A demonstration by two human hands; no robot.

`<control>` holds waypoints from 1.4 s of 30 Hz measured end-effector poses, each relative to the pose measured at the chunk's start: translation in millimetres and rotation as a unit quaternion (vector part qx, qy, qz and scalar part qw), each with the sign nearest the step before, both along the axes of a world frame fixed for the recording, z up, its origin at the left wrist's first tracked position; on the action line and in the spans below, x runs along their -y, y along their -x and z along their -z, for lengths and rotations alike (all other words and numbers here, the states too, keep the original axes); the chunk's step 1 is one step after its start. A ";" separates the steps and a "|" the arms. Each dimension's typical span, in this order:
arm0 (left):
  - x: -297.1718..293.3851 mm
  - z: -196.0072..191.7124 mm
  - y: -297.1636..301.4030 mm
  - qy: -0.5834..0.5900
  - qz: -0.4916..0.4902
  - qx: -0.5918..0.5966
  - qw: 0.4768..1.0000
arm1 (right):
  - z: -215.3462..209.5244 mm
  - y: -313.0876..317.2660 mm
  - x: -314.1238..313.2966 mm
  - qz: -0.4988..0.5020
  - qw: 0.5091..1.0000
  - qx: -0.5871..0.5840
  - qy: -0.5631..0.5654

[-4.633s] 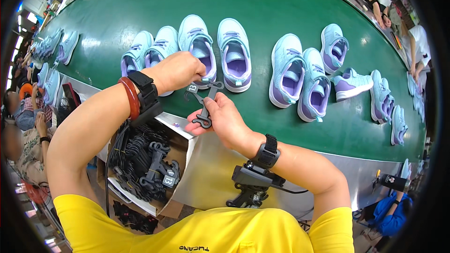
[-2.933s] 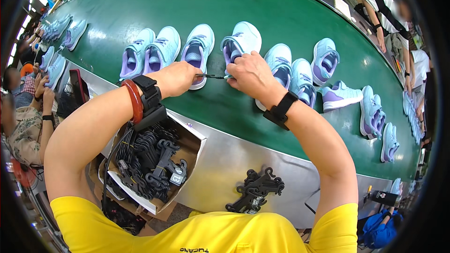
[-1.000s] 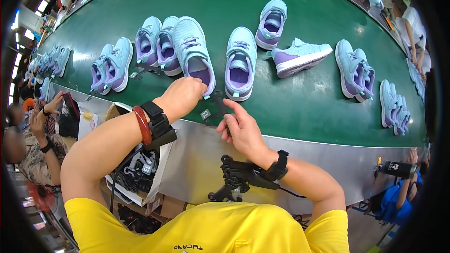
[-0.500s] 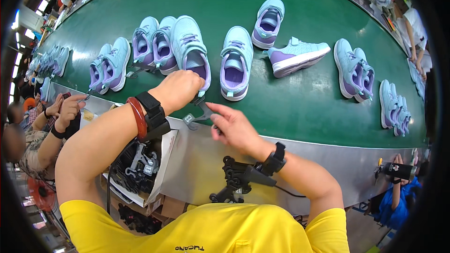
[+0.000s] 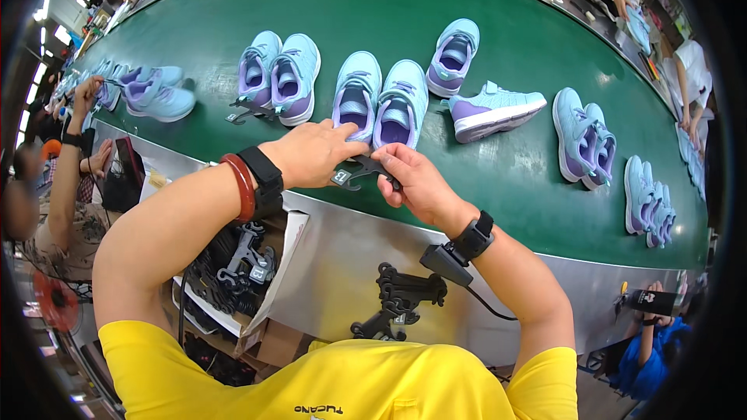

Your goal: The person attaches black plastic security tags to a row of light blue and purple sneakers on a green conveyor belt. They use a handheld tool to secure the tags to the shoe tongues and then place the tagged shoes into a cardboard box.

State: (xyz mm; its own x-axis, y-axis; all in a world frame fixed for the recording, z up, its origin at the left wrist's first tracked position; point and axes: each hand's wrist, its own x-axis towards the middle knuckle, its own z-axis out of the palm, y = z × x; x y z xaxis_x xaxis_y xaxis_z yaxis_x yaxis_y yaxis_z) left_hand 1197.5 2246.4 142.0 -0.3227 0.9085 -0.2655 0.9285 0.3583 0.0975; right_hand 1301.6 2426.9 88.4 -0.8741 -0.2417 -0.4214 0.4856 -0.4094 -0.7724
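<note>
The left hand [image 5: 315, 154] and the right hand [image 5: 412, 179] now both pinch one dark plastic hanger clip [image 5: 359, 172] at the near edge of the green conveyor belt [image 5: 436, 0]; half a second ago the right hand lay flatter with its fingers stretched toward the clip, and the two turquoise-and-purple shoes [image 5: 381, 97] sat further left of the hands. Now that pair lies just beyond the clip, the toes nearly over the knuckles. The left hand is curled, thumb and fingers closed on the clip's left end, where a small pale square tag hangs. The right hand is closed round the clip's right end, though which fingers press it is hard to tell, since they hide the end itself. Below the belt's steel rim, left of the clip, an open cardboard box [image 5: 276, 280] holds a heap of the same dark clips with pale tags. Further dark clips [image 5: 401, 299] hang under the rim, right of the box.
</note>
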 end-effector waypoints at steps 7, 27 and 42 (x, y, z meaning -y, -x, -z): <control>-2.8 -5.4 5.4 0.013 -0.115 0.069 0.991 | -21.5 6.2 -35.8 0.065 0.744 -0.361 -0.559; 9.5 12.2 7.3 0.076 -0.197 0.116 0.970 | -2.3 52.7 -20.9 -0.145 0.443 -0.489 -0.737; -0.8 -31.0 24.6 -0.048 -0.187 0.012 0.981 | -6.5 59.5 -91.0 0.049 0.582 -0.328 -0.743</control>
State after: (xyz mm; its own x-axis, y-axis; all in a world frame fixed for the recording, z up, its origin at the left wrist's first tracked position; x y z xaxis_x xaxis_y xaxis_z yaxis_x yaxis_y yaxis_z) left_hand 1172.9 2247.2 173.0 -0.6333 0.7487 -0.1959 0.7307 0.6618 0.1675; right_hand 1242.0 2517.9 95.0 -0.9434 0.0273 0.3306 -0.0831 0.9454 -0.3152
